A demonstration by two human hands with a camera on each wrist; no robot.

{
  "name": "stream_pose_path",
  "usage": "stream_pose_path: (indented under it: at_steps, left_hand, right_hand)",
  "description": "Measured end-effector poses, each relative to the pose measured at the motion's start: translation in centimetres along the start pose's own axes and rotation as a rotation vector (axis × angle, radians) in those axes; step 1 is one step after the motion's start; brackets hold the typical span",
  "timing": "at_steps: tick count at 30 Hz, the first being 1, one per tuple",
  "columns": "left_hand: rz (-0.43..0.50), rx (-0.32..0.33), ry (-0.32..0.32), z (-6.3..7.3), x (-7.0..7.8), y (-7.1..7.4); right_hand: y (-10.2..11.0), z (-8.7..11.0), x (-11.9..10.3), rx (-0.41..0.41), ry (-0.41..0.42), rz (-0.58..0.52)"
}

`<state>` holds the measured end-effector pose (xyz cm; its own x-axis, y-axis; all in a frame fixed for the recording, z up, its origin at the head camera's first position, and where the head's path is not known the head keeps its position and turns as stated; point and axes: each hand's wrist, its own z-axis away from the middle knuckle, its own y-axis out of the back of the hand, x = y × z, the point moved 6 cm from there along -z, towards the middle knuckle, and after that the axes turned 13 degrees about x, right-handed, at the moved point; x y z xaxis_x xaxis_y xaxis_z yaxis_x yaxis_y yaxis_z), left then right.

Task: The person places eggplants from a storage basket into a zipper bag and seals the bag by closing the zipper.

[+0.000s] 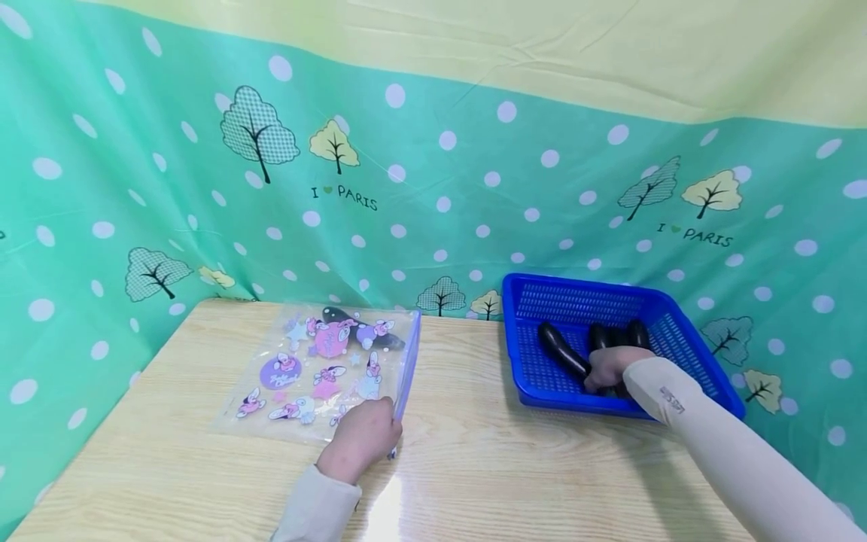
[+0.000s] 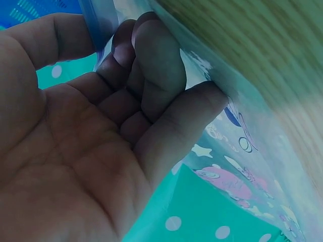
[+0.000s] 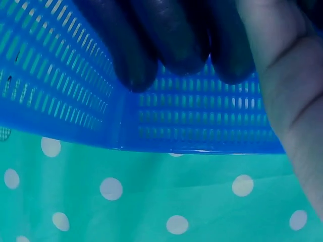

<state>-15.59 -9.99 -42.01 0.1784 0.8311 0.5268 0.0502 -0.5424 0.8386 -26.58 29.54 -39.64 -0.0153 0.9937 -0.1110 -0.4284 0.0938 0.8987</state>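
Observation:
A clear plastic zip bag printed with pink and purple cartoon figures lies flat on the table, one long dark eggplant inside it near the far edge. The left hand pinches the bag's near corner beside its purple zip strip; in the left wrist view the thumb and curled fingers meet the film. Inside a blue basket, the right hand reaches down with fingers curled at the near end of the leftmost eggplant. Several eggplants lie side by side there, partly covered by that hand.
The light wooden table carries the bag on the left and the basket on the right. A green curtain with white dots and printed trees hangs right behind them and along the left side.

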Motion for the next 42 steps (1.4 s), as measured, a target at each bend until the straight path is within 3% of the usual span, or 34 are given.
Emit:
stream_pose_path:
  at_steps: [7, 17, 24, 28, 32, 36, 42]
  left_hand:
    - [0.001, -0.003, 0.005, 0.1, 0.0, 0.0]
    - [0.001, 0.006, -0.001, 0.2, -0.3, -0.1]
    - [0.001, 0.0, 0.0, 0.1, -0.2, -0.1]
    - [-0.002, 0.003, -0.005, 0.0, -0.1, 0.0]
    - [-0.006, 0.007, -0.003, 0.0, -0.1, -0.1]
    - [-0.011, 0.006, -0.007, 0.0, -0.1, -0.1]
    - [-0.017, 0.013, -0.005, -0.1, -0.2, -0.1]
  right_hand:
    - [0.0, 0.7, 0.3, -0.057, -0.082, -0.287]
    - [2.8, -0.2, -1.7, 0.013, 0.112, -0.367]
    - [5.9, -0.4, -3.4, 0.172, 0.2, -0.365]
    - [7.7, -0.8, -4.2, 0.313, 0.203, -0.396]
    - [8.3, -1.5, -4.9, 0.394, 0.193, -0.476]
    - [8.0, -2.2, -5.3, 0.384, 0.19, -0.509]
    - [6.8, -2.8, -6.0, 0.261, 0.167, -0.447]
